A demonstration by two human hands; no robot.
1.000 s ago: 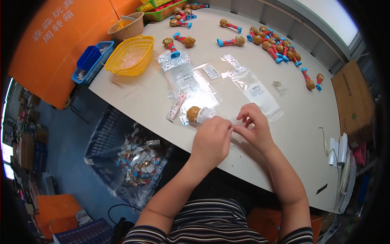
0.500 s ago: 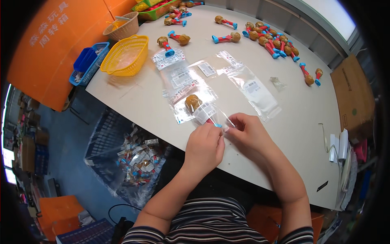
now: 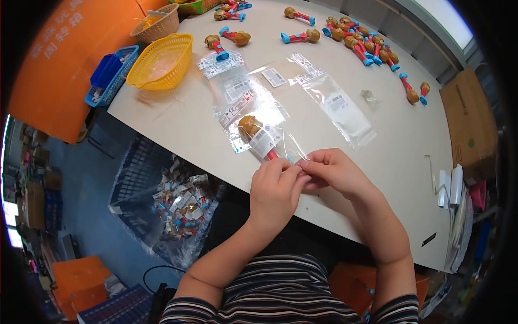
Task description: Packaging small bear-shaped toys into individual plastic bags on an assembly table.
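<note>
In front of me on the table lies a clear plastic bag [image 3: 294,147] with a toy [image 3: 249,128] inside. The toy has a round brown head and a red handle, and a white label on the bag covers part of it. My left hand [image 3: 274,188] is closed on the bag's near end, over the toy's blue foot. Right beside it, my right hand [image 3: 335,170] pinches the bag's near right corner, fingertips against those of the left. Flat clear bags [image 3: 236,89] are piled just beyond the toy. Another flat bag [image 3: 342,110] lies to their right.
Loose toys [image 3: 359,46] are heaped at the far right, with several more along the back. A yellow basket [image 3: 162,62] stands at the table's left edge near a blue basket [image 3: 125,70]. Below, a blue crate [image 3: 129,183] holds bagged toys. A cardboard box [image 3: 468,124] borders the right side.
My right hand has moved left and its fingertips now meet my left hand at the bag's end. The whole view has shifted slightly.
</note>
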